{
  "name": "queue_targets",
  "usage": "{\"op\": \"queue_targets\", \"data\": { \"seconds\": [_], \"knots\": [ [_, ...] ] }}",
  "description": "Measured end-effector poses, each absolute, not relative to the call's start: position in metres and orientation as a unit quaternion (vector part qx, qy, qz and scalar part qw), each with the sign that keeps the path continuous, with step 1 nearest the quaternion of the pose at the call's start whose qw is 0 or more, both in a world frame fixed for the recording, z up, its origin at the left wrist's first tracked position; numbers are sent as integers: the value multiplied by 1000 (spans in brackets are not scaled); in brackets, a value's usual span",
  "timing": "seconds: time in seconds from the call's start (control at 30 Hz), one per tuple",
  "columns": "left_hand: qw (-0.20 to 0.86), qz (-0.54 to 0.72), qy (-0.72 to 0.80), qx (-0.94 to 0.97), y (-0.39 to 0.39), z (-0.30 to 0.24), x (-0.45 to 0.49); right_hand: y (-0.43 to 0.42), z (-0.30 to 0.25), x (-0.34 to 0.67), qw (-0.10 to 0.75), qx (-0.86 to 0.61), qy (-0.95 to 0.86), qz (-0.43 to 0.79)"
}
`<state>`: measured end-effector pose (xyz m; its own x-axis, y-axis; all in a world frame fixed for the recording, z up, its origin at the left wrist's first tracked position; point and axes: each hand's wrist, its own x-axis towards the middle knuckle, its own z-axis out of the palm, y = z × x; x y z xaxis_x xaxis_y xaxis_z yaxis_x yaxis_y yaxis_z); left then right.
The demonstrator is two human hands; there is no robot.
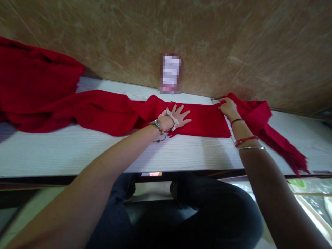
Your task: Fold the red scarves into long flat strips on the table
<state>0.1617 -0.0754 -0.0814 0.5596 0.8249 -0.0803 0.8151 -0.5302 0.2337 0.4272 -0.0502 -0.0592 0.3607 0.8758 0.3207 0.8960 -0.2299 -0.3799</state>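
Observation:
A red scarf lies on the white wood-grain table, its middle part folded into a flat rectangle. My left hand rests flat on this folded part with the fingers spread. At its far right corner, my right hand has its fingers closed on the cloth's edge. A red length with a fringed end trails to the right, beyond my right hand. Left of my left hand, loose, rumpled red cloth stretches across the table; I cannot tell whether it is all one piece.
A larger heap of red fabric sits at the far left, against the brown marbled wall. An upright, pixelated rectangular object stands by the wall at the back. The table's front edge runs just above my legs. Items including something green lie below at the right.

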Motion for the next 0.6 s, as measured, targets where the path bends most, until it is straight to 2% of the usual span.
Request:
{"op": "queue_targets", "data": {
  "seconds": [0.23, 0.6],
  "knots": [
    [117, 58, 477, 869, -81, -85, 160, -60, -68, 410, 179, -796, -575, -53],
    [102, 62, 475, 872, -80, -87, 160, -48, -71, 423, 222, -814, -536, -20]
  ]
}}
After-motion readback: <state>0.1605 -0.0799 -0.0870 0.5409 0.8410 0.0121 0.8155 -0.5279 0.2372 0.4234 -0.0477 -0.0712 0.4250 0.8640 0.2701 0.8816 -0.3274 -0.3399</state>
